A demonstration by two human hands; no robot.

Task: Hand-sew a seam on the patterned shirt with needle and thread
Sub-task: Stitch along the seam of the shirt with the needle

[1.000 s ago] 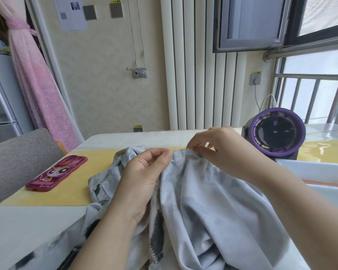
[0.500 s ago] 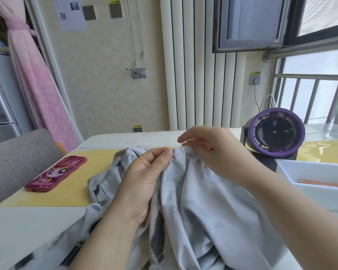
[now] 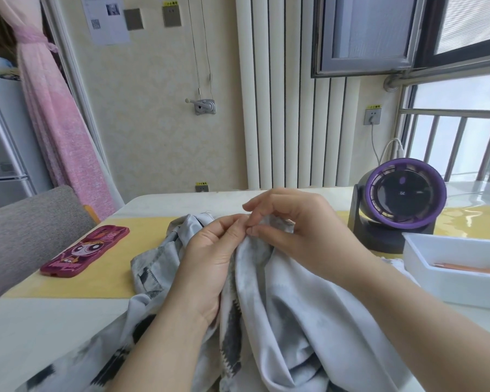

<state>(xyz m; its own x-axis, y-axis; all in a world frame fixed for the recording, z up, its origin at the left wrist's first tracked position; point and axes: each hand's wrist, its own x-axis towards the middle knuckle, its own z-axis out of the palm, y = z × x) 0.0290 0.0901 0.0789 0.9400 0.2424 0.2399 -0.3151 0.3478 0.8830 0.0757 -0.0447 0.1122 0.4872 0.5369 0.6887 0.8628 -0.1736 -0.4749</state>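
The left hand (image 3: 210,258) keeps its fingers clamped on a raised fold of the patterned shirt (image 3: 289,306), which lies heaped on the bench (image 3: 54,321) before the person. The right hand (image 3: 303,230) has left the edge farther right and come across to the left fingertips. Its fingers curl at the fold, but I cannot tell whether they pinch anything. No needle shows. Probably the next stitch is being placed.
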